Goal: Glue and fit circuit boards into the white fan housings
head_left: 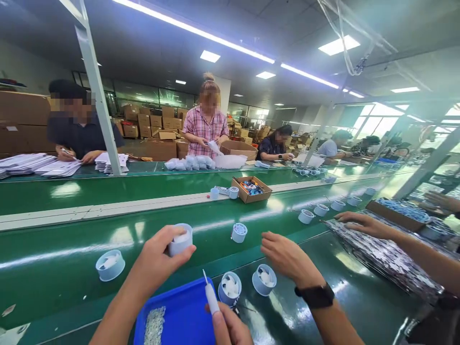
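My left hand (161, 251) grips a pale blue round fan housing (180, 241) above the green belt, thumb and fingers on its sides. At the bottom centre, my right hand (232, 323) is closed around a white screwdriver (211, 293), its tip pointing up. Beneath the screwdriver lies a blue tray (179, 311) with small clear pieces (155, 326) at its left side. Two housings with white fan blades, one (230, 287) beside the tray and another (264, 280) farther right, rest on the bench. Other housings, at left (109, 265) and centre (239, 233), sit on the belt.
A co-worker's hand (287, 258) with a dark watch reaches in from the right; another hand (362, 224) rests near a patterned item (388, 258). Several housings line the belt at right. A carton of small parts (252, 189) stands beyond the belt, with people working behind.
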A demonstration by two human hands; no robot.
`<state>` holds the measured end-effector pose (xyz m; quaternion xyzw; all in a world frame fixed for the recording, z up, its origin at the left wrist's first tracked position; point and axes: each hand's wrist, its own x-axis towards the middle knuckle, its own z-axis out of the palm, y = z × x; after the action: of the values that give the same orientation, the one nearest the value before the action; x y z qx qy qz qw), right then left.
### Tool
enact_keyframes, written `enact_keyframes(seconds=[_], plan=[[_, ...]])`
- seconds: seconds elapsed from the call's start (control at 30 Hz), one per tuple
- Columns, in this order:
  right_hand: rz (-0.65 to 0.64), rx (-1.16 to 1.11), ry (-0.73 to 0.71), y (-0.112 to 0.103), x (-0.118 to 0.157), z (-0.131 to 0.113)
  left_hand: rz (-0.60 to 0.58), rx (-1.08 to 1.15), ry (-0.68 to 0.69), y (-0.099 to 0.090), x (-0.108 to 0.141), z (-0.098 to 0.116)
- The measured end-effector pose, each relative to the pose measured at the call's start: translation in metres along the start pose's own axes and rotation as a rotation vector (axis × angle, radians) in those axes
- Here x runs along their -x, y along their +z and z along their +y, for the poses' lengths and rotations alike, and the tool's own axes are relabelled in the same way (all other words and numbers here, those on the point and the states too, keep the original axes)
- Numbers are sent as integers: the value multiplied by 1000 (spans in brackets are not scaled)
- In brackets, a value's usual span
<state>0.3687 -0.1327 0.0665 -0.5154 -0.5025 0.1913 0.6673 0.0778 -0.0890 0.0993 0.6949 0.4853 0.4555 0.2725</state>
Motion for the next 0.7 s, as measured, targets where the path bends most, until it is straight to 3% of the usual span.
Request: enact_keyframes(seconds=[0.13, 0.2, 0.3, 0.4, 0.57, 0.63, 0.67, 0.7], plan=[[-307, -76, 168, 12, -26, 25, 16, -68, -45, 3, -1, -17], [-379, -109, 261, 23, -37, 31, 5, -22, -7, 6, 0, -25], [-415, -141, 381, 37, -43, 31, -112, -48, 62, 9, -1, -38], [-334, -148, 428, 57, -1, 24, -192, -170, 17, 11, -4, -52], [-244, -55, 427, 91, 143, -1, -273, -376, -52, 22, -6, -84], [-282, -13, 346, 91, 154, -7, -307, -427, -66, 27, -5, -91], [-334, -9, 300, 87, 142, -5, -324, -444, -73, 29, -5, -92], [-470, -20, 264, 81, 120, 0, -337, -457, -80, 29, -6, -92]])
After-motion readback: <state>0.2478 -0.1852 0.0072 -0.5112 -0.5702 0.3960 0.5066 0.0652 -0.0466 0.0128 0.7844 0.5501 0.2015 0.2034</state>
